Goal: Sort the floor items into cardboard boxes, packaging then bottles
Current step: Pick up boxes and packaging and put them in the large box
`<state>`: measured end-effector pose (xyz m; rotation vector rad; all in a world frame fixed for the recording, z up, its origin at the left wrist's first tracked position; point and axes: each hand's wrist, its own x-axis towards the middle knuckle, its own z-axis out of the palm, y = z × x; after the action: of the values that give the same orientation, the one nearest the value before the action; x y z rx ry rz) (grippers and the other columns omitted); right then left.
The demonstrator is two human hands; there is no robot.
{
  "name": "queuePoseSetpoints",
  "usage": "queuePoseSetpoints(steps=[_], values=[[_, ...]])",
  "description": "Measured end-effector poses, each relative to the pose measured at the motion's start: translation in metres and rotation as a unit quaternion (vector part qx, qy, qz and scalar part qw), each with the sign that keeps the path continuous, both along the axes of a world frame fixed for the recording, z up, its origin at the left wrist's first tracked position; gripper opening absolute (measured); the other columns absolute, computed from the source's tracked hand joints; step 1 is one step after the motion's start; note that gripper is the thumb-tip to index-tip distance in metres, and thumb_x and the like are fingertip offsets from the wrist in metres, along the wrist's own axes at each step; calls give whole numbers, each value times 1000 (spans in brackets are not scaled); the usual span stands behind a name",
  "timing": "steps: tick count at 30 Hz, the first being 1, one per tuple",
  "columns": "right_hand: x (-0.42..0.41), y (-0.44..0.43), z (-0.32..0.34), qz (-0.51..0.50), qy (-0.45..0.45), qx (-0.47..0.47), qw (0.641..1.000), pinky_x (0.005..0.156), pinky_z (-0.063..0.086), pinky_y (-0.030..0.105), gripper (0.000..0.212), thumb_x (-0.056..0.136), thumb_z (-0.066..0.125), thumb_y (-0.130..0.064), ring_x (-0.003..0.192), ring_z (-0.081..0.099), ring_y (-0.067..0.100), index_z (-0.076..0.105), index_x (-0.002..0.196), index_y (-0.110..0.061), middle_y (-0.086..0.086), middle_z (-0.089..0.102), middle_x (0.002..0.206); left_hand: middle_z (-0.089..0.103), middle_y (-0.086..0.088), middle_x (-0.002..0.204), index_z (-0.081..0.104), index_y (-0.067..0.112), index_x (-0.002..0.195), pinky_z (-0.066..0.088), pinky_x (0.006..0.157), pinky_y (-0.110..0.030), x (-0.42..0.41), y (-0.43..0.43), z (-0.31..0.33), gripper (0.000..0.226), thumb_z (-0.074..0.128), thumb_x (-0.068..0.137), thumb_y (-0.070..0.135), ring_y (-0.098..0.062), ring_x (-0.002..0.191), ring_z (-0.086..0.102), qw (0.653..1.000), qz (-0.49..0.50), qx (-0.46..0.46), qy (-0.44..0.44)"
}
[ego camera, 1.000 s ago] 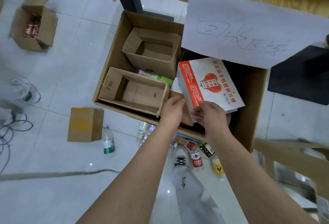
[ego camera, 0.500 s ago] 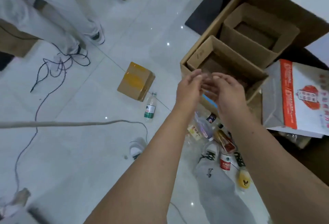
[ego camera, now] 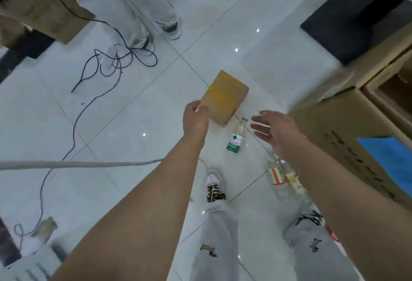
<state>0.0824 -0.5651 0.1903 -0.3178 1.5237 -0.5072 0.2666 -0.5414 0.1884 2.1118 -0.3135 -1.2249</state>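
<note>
A small brown cardboard box (ego camera: 225, 96) with yellowish tape on top lies on the white tiled floor. My left hand (ego camera: 196, 120) is at its near left corner, thumb over the edge and fingers curled; whether it grips the box is unclear. My right hand (ego camera: 274, 131) hovers open with fingers spread, to the right of a clear bottle with a green label (ego camera: 235, 141) lying just below the box. Other bottles (ego camera: 276, 173) lie under my right forearm. The large cardboard box (ego camera: 347, 120) stands at the right edge.
Dark cables (ego camera: 116, 62) loop across the floor at the left, and a thick white cord (ego camera: 78, 164) runs in from the left edge. Another person's legs (ego camera: 138, 1) stand at the top. A black mat (ego camera: 341, 24) lies top right. My shoe (ego camera: 214, 184) is below the bottle.
Both hands let go of the red-and-white carton in the large box and swung left. The view turned to the floor; my left hand reached the small taped box.
</note>
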Motion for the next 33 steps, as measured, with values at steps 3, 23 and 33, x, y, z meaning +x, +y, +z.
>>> queuePoseSetpoints(steps=[3, 23, 33], values=[[36, 0, -62, -3, 28, 49, 998, 88, 55, 36, 24, 97, 52, -10, 93, 65, 27, 58, 119, -2, 14, 67, 106, 50, 3, 126, 48, 18, 136, 37, 77, -20, 39, -3, -58, 42, 52, 95, 20, -8, 90, 49, 998, -49, 36, -18], [109, -19, -336, 62, 72, 106, 990, 105, 40, 34, 41, 96, 50, -23, 115, 48, 20, 46, 136, -14, 7, 48, 136, 46, -9, 142, 40, 7, 142, 33, 88, -30, 117, -62, -347, 55, 43, 98, 39, -26, 119, 47, 950, -275, 146, -36], [102, -22, -230, 33, 111, -36, 993, 108, 41, 42, 52, 101, 40, -40, 129, 47, 21, 28, 151, -31, -5, 45, 147, 50, -2, 115, 39, 17, 124, 40, 73, -30, 63, -45, -254, 50, 48, 92, 55, -17, 90, 49, 984, -155, 90, 16]])
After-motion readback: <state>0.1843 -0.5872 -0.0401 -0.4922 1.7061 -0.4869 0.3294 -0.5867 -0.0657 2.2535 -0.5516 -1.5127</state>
